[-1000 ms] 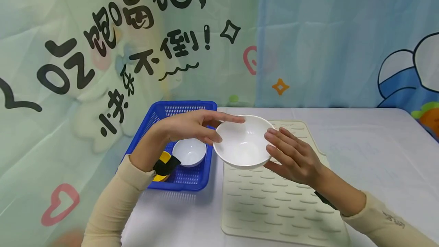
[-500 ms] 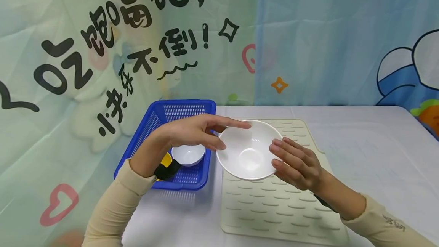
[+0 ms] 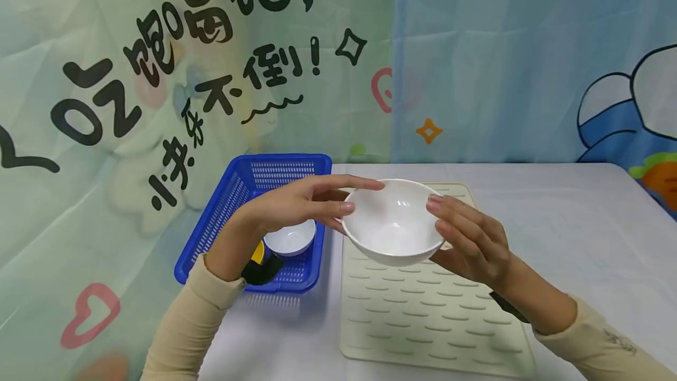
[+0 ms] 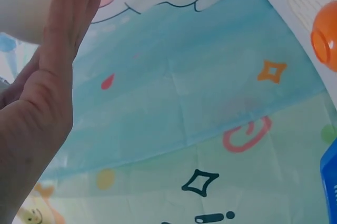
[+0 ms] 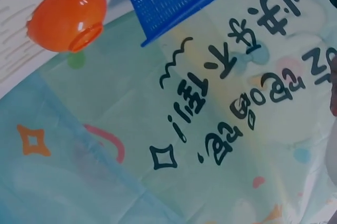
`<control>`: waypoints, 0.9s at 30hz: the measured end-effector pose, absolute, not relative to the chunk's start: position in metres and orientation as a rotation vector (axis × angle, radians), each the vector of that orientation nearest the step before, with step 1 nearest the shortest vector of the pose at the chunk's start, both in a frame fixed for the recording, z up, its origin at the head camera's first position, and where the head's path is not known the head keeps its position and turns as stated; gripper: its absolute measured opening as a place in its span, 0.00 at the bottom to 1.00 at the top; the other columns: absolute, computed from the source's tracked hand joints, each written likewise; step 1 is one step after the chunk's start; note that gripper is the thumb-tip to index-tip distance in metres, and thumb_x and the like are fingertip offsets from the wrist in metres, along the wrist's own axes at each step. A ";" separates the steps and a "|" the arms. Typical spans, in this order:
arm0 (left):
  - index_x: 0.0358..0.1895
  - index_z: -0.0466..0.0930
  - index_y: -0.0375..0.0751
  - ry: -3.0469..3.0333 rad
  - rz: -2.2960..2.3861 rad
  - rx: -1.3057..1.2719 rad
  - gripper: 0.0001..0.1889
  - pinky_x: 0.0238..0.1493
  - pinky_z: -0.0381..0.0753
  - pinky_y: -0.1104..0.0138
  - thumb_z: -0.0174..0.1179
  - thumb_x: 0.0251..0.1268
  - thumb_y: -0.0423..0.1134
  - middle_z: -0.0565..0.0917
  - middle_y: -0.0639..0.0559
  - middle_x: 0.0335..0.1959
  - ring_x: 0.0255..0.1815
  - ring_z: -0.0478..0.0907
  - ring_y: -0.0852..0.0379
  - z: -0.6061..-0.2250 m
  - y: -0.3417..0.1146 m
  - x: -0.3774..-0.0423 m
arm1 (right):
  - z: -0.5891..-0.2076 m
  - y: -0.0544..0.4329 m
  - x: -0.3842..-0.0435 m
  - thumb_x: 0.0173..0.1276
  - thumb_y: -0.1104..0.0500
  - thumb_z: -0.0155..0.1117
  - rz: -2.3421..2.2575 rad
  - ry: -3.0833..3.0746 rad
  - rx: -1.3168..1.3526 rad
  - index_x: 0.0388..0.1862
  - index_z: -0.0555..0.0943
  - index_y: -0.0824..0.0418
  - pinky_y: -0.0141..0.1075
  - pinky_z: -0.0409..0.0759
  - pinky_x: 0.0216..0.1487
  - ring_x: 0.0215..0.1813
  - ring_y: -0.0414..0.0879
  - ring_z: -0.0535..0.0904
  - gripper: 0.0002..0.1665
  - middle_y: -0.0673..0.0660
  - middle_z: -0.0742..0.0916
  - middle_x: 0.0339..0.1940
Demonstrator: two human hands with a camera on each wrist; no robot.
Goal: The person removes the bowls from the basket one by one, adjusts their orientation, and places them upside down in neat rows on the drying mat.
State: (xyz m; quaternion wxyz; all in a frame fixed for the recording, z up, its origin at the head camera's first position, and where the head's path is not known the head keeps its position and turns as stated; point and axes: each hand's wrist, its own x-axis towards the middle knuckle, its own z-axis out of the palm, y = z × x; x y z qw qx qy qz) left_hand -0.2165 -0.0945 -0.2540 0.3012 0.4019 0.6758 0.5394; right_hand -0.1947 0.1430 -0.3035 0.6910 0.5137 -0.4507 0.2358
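Observation:
A white bowl (image 3: 394,225) hangs in the air above the mat, its hollow tilted toward me. My left hand (image 3: 296,201) grips it by the left rim, with the thumb and index finger at the edge. On the opposite side my right hand (image 3: 476,240) holds the bowl, fingertips over the rim and thumb low beneath. In the left wrist view, the bowl's outside (image 4: 23,5) appears beside the left hand's straightish fingers (image 4: 60,29). An orange bowl (image 5: 71,16) shows in the right wrist view on the pale mat; the white bowl hides it from the head view.
A blue plastic basket (image 3: 248,172) stands at the left. Inside are another white bowl (image 3: 290,239) and a yellow thing (image 3: 258,253), partly covered by the left wrist's black strap. A cream ridged mat (image 3: 433,328) lies on the white table (image 3: 571,222) before a printed curtain.
Both hands have shifted slightly right with the white bowl. It dipped and faced me more half a second ago; now it is raised again and tipped a little more level.

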 end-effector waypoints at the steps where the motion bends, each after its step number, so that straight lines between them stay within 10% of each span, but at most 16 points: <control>1: 0.69 0.60 0.44 1.762 1.469 1.069 0.26 0.50 0.76 0.53 0.50 0.70 0.44 0.67 0.47 0.63 0.49 0.76 0.45 -0.256 -0.095 -0.215 | -0.303 0.143 -0.194 0.65 0.57 0.62 0.554 -1.024 1.132 0.49 0.75 0.69 0.37 0.73 0.55 0.53 0.50 0.78 0.19 0.62 0.82 0.46; 9: 0.72 0.49 0.37 1.788 1.635 1.239 0.40 0.55 0.72 0.53 0.50 0.64 0.57 0.62 0.39 0.67 0.62 0.67 0.46 -0.270 -0.097 -0.206 | -0.299 0.153 -0.185 0.56 0.52 0.70 0.844 -1.218 1.025 0.43 0.76 0.78 0.36 0.75 0.53 0.46 0.55 0.81 0.29 0.68 0.83 0.41; 16: 0.71 0.50 0.39 2.614 1.487 1.644 0.51 0.63 0.63 0.59 0.70 0.46 0.49 0.60 0.45 0.69 0.68 0.58 0.52 -0.278 -0.091 -0.191 | -0.297 0.167 -0.180 0.48 0.40 0.71 1.051 -1.610 0.834 0.49 0.76 0.78 0.28 0.76 0.48 0.47 0.46 0.81 0.45 0.70 0.83 0.43; 23: 0.73 0.45 0.47 3.054 1.094 2.177 0.60 0.64 0.61 0.56 0.76 0.35 0.49 0.58 0.36 0.67 0.69 0.53 0.40 -0.280 -0.078 -0.189 | -0.298 0.178 -0.172 0.35 0.74 0.76 1.359 -1.964 0.748 0.58 0.74 0.68 0.27 0.78 0.42 0.43 0.38 0.82 0.44 0.52 0.83 0.47; 27: 0.72 0.47 0.43 3.070 0.976 2.264 0.57 0.64 0.62 0.56 0.74 0.38 0.53 0.59 0.34 0.66 0.69 0.54 0.40 -0.284 -0.072 -0.188 | -0.295 0.177 -0.166 0.40 0.73 0.75 1.388 -2.156 0.648 0.58 0.76 0.63 0.25 0.79 0.39 0.38 0.35 0.82 0.41 0.53 0.84 0.45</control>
